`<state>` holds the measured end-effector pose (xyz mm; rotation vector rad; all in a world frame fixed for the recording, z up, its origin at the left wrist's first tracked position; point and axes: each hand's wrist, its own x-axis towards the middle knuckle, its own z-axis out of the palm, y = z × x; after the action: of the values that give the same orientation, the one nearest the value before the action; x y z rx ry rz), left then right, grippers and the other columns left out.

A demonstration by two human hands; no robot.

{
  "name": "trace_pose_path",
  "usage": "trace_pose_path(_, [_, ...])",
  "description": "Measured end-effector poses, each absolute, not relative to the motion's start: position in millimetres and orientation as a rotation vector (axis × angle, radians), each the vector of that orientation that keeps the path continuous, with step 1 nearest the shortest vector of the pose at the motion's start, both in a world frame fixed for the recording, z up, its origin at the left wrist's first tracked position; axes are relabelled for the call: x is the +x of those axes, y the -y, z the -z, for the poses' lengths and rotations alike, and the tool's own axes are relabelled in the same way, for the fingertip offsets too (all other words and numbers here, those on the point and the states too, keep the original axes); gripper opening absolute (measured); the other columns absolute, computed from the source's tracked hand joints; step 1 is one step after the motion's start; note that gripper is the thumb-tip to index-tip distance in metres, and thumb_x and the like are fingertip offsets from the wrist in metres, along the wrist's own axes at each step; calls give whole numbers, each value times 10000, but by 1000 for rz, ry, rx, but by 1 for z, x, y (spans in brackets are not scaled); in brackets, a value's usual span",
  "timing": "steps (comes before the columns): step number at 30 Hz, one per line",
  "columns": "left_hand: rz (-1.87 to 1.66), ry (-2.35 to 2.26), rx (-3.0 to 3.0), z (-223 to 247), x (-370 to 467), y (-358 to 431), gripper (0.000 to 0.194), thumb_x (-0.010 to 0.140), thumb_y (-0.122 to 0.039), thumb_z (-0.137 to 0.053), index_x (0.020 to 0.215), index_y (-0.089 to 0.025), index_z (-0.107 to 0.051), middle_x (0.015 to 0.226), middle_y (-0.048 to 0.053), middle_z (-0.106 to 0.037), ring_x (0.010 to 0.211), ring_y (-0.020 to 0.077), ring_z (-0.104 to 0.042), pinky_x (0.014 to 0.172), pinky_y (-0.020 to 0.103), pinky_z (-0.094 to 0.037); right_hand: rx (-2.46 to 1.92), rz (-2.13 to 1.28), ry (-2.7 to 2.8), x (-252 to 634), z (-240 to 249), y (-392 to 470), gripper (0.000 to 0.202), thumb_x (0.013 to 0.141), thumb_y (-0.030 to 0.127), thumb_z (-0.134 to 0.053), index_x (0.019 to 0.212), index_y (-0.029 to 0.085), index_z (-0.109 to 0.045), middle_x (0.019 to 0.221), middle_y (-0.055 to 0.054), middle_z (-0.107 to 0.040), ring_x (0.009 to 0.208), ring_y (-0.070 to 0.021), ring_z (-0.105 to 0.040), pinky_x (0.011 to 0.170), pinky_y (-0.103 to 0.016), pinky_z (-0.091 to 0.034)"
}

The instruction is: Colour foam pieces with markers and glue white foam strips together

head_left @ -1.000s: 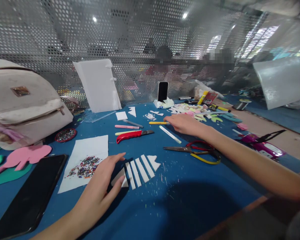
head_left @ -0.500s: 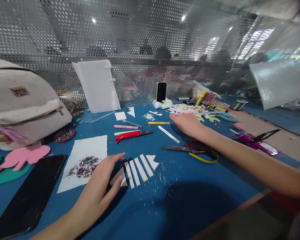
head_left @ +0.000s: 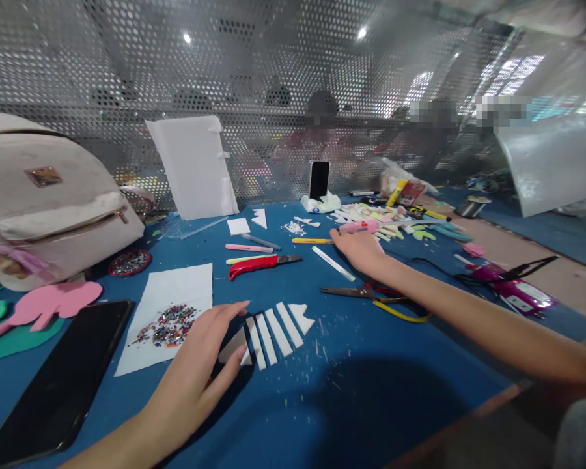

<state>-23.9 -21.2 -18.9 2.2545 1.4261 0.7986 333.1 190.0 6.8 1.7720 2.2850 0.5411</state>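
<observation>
My left hand [head_left: 202, 352] rests on the blue table with its fingers apart, the thumb and fingertips by the left end of a row of white strips [head_left: 276, 332]. That row has a notched white piece [head_left: 301, 318] at its right end. Beside the hand lies a white paper [head_left: 195, 286] with small multicoloured beads [head_left: 173, 324] on it. Farther off, my right hand [head_left: 359, 251] is closed round a pink glue gun [head_left: 360, 226], partly hidden by the fingers, near a pile of pale cut pieces [head_left: 371, 212].
Scissors [head_left: 346, 293], a red-handled knife [head_left: 254, 265] and several pens lie mid-table. A black phone [head_left: 53, 384], a pink cutout [head_left: 53, 303] and a pale backpack [head_left: 63, 195] are at left. A propped phone [head_left: 319, 180] stands behind. Toward the right is a purple device [head_left: 512, 286].
The pink glue gun now shows above my right hand, and a dark cord is visible behind the forearm. My left hand has stayed by the white strips. The view has shifted slightly.
</observation>
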Motion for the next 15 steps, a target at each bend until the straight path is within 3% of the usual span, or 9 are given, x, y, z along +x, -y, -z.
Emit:
trace_pose_path(12, [-821,-1404,2281,17,-23,21,449,1057,-353,-406,1494,-412,-322,1488,35,-486,1383,268,-467,1124,481,-454,1672,-427,-2329,325,-34,-174,323,998,351,-615,1254,153,-606,1204,-95,-644,1007,-207,-662,860,-402,-586])
trace_pose_path(15, [-819,-1395,2283,18,-23,21,440,1054,-349,-417,1484,-401,-339,1493,42,-480,1386,277,-463,1121,484,-453,1645,-413,-2378,324,-47,-166,184,977,166,-562,1135,123,-645,1145,-122,-657,935,-219,-664,753,-349,-547])
